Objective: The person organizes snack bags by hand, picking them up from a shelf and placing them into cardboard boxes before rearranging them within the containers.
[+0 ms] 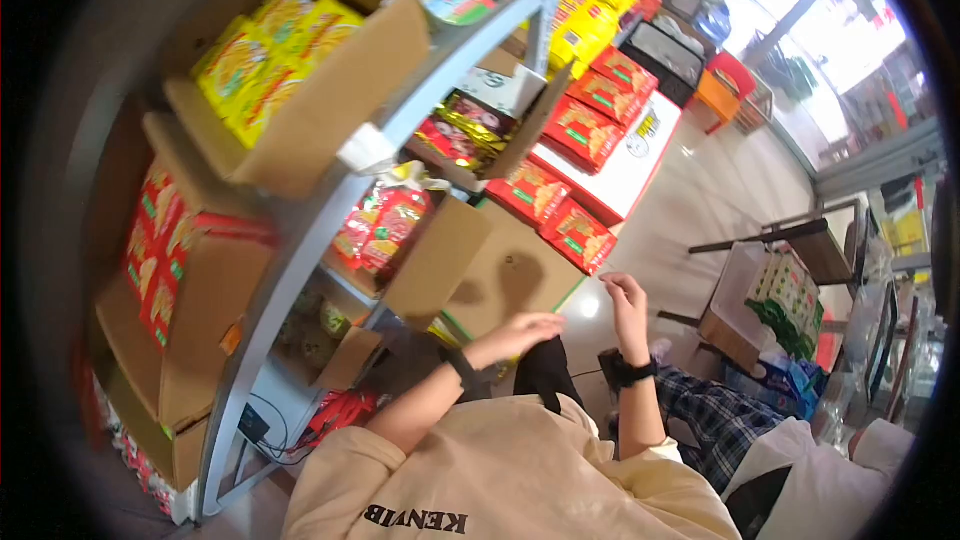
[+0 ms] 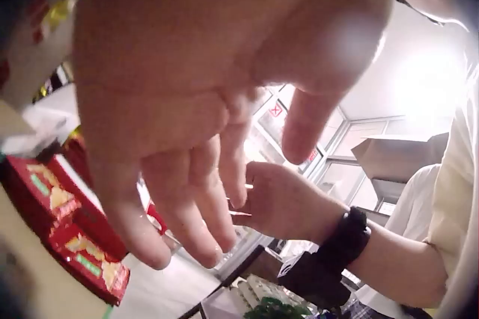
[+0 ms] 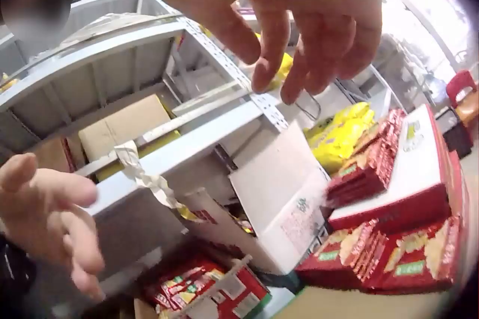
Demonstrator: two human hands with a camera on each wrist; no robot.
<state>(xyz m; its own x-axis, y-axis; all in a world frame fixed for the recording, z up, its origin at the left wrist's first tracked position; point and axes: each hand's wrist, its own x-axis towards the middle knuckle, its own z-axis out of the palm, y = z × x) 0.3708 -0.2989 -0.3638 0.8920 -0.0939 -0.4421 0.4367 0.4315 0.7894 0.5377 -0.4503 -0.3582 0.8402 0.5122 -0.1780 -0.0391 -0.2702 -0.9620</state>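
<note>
My left hand [image 1: 525, 332] is held over the near edge of a brown cardboard box [image 1: 545, 285], with its fingers extended and nothing in them. To its right my right hand [image 1: 627, 312] is raised with loosely bent fingers, also holding nothing. A gap separates the two hands in the head view. Red snack packets [image 1: 580, 235] lie at the far end of the brown box, beyond both hands. In the right wrist view, these red packets [image 3: 419, 255] sit below the right hand [image 3: 299, 27], beside a white-and-red carton [image 3: 419, 162] with more packets on top.
On the left, a grey metal shelf [image 1: 290, 310] holds an open carton [image 1: 340, 90] of yellow packets and another with red packets [image 1: 385, 225]. Yellow bags [image 1: 585, 30] are stacked farther back. At right are a chair [image 1: 815, 240], a bin [image 1: 725, 290] and a seated person in plaid trousers [image 1: 690, 415].
</note>
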